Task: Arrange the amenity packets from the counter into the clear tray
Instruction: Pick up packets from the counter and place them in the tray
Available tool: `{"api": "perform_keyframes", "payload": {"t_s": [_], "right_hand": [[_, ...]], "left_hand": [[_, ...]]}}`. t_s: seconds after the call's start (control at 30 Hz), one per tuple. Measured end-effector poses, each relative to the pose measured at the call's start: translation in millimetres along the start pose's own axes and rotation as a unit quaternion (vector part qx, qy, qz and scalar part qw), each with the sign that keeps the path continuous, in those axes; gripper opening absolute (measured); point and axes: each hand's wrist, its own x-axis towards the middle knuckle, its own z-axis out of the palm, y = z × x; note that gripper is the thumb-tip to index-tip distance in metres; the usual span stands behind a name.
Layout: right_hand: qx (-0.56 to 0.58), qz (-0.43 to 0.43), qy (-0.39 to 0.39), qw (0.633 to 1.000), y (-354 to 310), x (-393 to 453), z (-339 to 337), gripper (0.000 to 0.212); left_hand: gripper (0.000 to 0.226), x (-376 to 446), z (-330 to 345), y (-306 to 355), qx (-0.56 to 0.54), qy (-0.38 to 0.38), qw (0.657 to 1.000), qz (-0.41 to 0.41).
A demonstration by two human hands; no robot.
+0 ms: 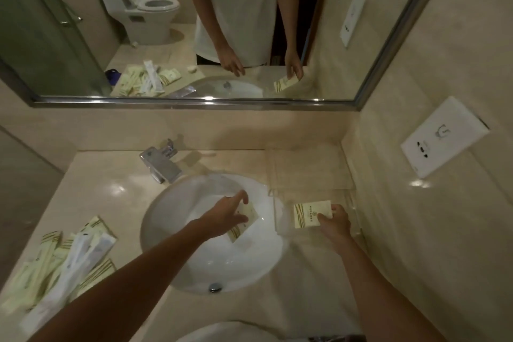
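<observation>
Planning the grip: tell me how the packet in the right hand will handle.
The packet stays flat though the right hand pinches only its edge, so probably stiff. It looks thin, so likely light. Its flat shape shouldn't roll.

Polished beige stone counter [105,191], glossy enough to throw back ceiling lights, surrounds a smooth white glazed basin [222,264]. At 11 o'clock of the bowl stands a bright chrome faucet [161,161]. At 2 o'clock, a clear plastic tray [311,172], nearly invisible against the stone. Cream packets [47,264] at 9 o'clock look like matt paper, mixed with milky film sleeves. A brushed metal frame edges the mirror [194,104]; the wall outlet [441,136] is smooth white plastic.
</observation>
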Motion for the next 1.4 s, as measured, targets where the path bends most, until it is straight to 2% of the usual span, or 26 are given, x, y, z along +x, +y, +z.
{"api": "perform_keyframes", "payload": {"t_s": [0.13,0.33,0.5,0.93,1.27,1.4], "right_hand": [[-0.011,-0.007,-0.044,0.999,2.9,16.2,14.5,0.035],[-0.003,-0.033,-0.085,0.996,16.5,22.7,32.3,0.034],[0.000,-0.050,-0.093,0.994,33.0,21.4,42.9,0.034],[-0.085,-0.117,-0.126,0.981,50.2,25.0,33.0,0.042],[-0.122,-0.110,-0.123,0.979,57.1,29.0,33.5,0.041],[-0.137,-0.101,-0.093,0.981,55.5,30.4,31.1,0.045]], "left_hand": [[0.029,10.6,7.7,6.7,-0.017,-0.008,0.999,-0.040],[0.028,23.5,16.4,13.2,-0.025,0.001,0.998,-0.054],[0.022,35.0,30.5,22.5,-0.023,-0.011,0.997,-0.067],[0.020,54.5,44.7,40.1,-0.034,-0.044,0.996,-0.076],[0.021,63.2,55.9,45.5,-0.042,-0.064,0.995,-0.071],[0.021,66.5,59.3,46.9,-0.037,-0.062,0.995,-0.062]]}}
